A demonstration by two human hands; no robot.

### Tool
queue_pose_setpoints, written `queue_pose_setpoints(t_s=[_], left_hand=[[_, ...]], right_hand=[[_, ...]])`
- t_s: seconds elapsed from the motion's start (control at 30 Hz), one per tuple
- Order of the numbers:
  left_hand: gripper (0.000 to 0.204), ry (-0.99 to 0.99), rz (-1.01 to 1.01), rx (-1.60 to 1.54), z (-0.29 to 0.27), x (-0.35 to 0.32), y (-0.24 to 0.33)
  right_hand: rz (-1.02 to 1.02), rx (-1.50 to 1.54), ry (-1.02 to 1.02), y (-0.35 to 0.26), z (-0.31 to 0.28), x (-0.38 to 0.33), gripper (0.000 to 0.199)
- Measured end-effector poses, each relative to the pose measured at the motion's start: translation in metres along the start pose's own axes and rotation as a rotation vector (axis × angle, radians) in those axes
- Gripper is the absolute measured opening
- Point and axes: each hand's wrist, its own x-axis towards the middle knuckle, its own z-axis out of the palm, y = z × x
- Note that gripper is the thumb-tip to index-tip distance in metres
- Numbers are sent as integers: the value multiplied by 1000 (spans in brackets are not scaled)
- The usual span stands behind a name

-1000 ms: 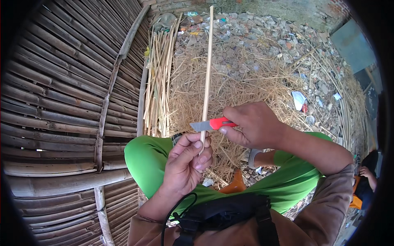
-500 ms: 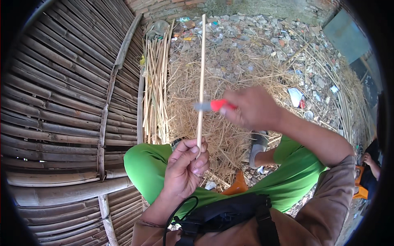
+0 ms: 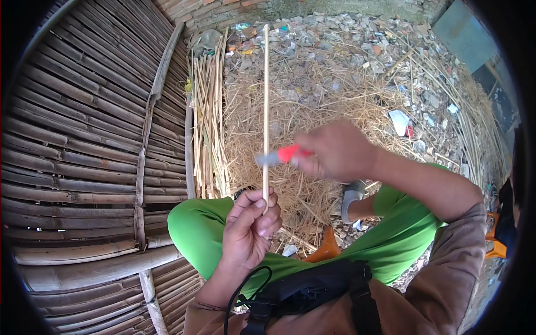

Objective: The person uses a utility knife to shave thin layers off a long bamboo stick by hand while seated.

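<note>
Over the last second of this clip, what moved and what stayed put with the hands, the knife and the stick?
The right hand slid the red-handled knife up the thin pale bamboo stick, from just above the left hand to a spot well clear of it. The blade is motion-blurred. Nothing was picked up or released. The left hand kept its grip on the stick's lower end over the green-trousered knee, and the stick stayed upright.

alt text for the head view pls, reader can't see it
A person's left hand holds a thin bamboo stick upright while the right hand draws a red-handled knife along it. Beyond are straw shavings and a bamboo wall.
</note>
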Motion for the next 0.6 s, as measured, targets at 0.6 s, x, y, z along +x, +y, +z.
queue_pose_setpoints(t_s=[0.6], left_hand=[[22,13,-16,40,2,-3,0]], right_hand=[[48,-23,2,3,-5,-2,34]])
